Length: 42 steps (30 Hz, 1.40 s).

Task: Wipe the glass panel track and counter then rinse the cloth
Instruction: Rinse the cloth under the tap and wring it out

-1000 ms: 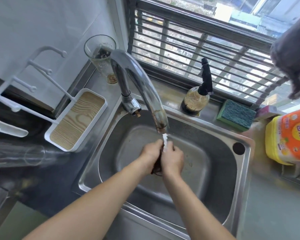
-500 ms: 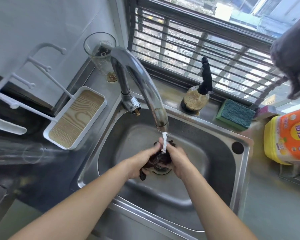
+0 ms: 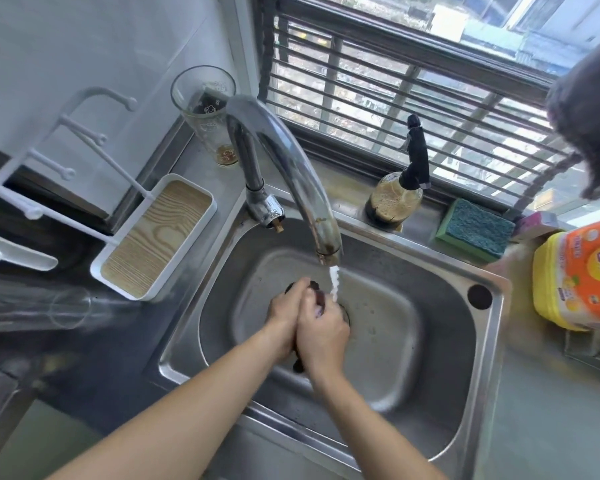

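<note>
At the centre of the frame, both hands, left hand (image 3: 284, 320) and right hand (image 3: 321, 332), are clenching a dark wet cloth (image 3: 317, 299) in one grip under the running white water stream (image 3: 334, 284) over the stainless steel sink (image 3: 413, 327); squeezing directly beneath the flow should rinse it best.

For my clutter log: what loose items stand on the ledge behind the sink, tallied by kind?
Drinking glass: 1
Pump bottle: 1
Sponge: 1
Total: 3
</note>
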### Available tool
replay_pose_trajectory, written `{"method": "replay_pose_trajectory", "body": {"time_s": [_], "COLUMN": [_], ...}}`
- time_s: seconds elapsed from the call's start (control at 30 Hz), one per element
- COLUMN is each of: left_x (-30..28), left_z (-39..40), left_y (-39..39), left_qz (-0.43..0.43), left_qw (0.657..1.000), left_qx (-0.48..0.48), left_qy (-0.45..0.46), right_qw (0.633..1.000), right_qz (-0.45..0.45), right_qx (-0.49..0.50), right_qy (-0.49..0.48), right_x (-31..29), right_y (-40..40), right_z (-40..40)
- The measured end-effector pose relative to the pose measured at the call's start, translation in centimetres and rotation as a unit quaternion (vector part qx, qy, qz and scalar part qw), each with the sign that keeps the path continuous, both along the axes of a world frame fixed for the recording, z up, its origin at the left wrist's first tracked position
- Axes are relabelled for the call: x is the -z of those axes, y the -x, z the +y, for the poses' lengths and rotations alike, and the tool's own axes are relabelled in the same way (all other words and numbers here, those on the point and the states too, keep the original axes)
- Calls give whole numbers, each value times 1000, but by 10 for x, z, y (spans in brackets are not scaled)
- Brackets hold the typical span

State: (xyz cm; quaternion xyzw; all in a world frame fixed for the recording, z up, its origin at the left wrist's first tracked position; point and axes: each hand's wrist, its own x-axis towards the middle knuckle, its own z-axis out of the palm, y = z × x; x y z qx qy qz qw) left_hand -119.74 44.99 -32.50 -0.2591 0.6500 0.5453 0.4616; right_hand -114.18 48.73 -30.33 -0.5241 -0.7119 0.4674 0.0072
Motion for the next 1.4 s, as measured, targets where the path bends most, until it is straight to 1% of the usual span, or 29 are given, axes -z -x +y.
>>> {"method": "replay_pose_trajectory", "body": {"time_s": [0.03,0.1,0.13,0.17,0.23,0.3,0.37,0.43,0.5,0.57,0.63,0.67,0.7,0.73,0.77,0.8,0.87,0.9,0.93,0.97,1.0,1.03,1.1,1.17,1.2,1.23,1.3,1.37,1.4], "left_x": [-1,-11,-10,-9,-8,-7,-4,-10,-15,-13,-11,-6,-4,0,-1,-3,-5,-5,-5,-2,0,-1,-10,-17,-17,-17,-15,-5,-2], "left_z": [3,6,7,9,8,6,5,3,2,-2,-8,-13,-17,-22,-24,-24,-18,-14,-9,-4,-2,-1,0,5,8,12,17,14,13], "left_y": [-7,-20,-21,-18,-4,5,3,-6,-13,-11,-4,-1,3,6,9,13,18,18,18,18,18,15,2,-13,-19,-18,-3,15,18], "left_qz": [9,16,12,6,-6,-3,1,-8,4,21,16,6,1,10,21,30,29,23,7,-10,-16,-15,0,22,29,42,59,41,34], "left_qw": [1000,999,999,999,999,1000,1000,998,991,987,990,991,991,992,993,995,995,995,997,999,999,999,999,995,993,993,996,998,998], "left_qx": [21,37,35,37,25,1,3,60,128,161,138,128,126,119,112,99,82,73,42,3,-22,-29,16,83,100,105,61,0,-11], "left_qy": [16,7,8,15,20,17,13,24,23,4,-32,-42,-42,-32,-19,1,48,65,64,49,43,41,52,57,46,33,38,43,44], "right_qw": [999,987,983,985,996,1000,1000,997,990,977,956,943,934,932,939,954,989,998,1000,997,994,994,999,988,981,980,991,1000,1000], "right_qz": [-24,-60,-69,-64,-30,0,-25,-71,-119,-145,-86,-61,-40,-19,-8,-11,-22,-17,3,34,55,48,-39,-122,-141,-146,-92,-17,-2], "right_qx": [41,134,156,149,80,24,2,10,62,116,170,180,184,181,177,161,97,52,0,-45,-73,-72,-14,65,94,106,77,20,-5], "right_qy": [14,62,70,60,8,-12,-15,-5,36,110,222,273,305,314,294,252,110,36,-22,-54,-63,-66,-24,69,91,90,58,0,-18], "right_x": [6,10,10,7,-5,-14,-9,3,18,34,45,51,53,55,54,49,33,25,16,8,-2,-5,3,11,13,11,-1,-10,-17], "right_y": [7,17,18,18,12,0,-3,6,14,16,12,9,5,1,-2,-4,-8,-10,-12,-14,-15,-13,-1,11,14,16,14,4,0], "right_z": [14,44,51,48,21,-5,0,27,57,78,86,88,90,91,91,88,71,53,32,9,-8,-14,7,43,56,58,39,8,-1]}}
